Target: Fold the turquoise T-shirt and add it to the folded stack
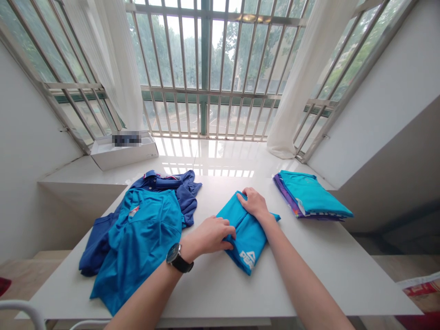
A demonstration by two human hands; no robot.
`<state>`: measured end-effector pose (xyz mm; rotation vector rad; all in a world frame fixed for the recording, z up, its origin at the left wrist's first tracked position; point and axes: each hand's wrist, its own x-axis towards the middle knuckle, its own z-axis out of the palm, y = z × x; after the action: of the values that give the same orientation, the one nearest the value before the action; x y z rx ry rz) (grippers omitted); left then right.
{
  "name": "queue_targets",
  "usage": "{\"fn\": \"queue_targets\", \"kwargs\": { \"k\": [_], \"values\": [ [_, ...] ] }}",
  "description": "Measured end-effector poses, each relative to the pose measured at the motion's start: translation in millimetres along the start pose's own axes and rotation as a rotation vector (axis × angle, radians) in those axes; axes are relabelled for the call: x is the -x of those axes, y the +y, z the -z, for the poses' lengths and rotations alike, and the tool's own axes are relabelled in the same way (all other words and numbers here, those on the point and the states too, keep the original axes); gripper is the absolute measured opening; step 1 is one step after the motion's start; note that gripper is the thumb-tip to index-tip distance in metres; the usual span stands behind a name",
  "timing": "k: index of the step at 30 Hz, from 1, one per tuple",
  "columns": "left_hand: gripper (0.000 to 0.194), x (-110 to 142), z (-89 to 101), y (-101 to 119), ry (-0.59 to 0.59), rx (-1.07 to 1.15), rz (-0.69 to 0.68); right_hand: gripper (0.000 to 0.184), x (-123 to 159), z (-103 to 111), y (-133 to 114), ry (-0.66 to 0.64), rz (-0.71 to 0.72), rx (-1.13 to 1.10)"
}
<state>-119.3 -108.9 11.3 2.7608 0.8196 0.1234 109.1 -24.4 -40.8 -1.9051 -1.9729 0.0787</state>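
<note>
A turquoise shirt (246,240) lies folded into a narrow bundle on the white table (220,293), with white "PEAK" lettering near its lower end. My left hand (211,235), a black-strapped wristwatch (178,256) on its wrist, grips the bundle's left side. My right hand (254,203) holds its upper edge. A loose bright blue shirt (140,243) lies crumpled left of my left forearm, on top of a navy polo shirt (165,183). Neither hand touches these two.
A stack of folded shirts (311,195), turquoise over purple, lies at the table's right. Behind the table runs a glossy white window sill (206,158) holding a white box (123,153). Barred windows and white curtains stand beyond it. A pale chair rail (20,311) shows at lower left.
</note>
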Motion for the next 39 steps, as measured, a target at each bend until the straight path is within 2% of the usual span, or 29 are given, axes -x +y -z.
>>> {"fn": "queue_targets", "kwargs": {
  "k": [6, 13, 27, 34, 39],
  "values": [
    [0.022, -1.1, -2.3, -10.9, 0.046, -0.028, 0.072, 0.029, -0.1, 1.5, 5.1, 0.107, -0.005, 0.049],
    [0.023, -4.4, -12.6, -6.1, 0.081, -0.052, 0.107, 0.024, -0.4, -0.4, 7.3, 0.04, -0.013, 0.005],
    [0.015, -6.8, -14.8, 0.0, 0.112, 0.032, 0.015, 0.018, -5.3, -4.1, 13.7, 0.024, -0.005, -0.142],
    [0.015, -4.5, -10.7, -1.7, 0.077, 0.092, -0.059, 0.017, -7.0, -5.3, 13.7, 0.037, -0.04, -0.136],
    [0.012, -3.8, -10.4, -0.9, 0.051, 0.072, -0.047, 0.018, -7.1, -5.9, 14.4, 0.043, -0.052, -0.129]
  ]
}}
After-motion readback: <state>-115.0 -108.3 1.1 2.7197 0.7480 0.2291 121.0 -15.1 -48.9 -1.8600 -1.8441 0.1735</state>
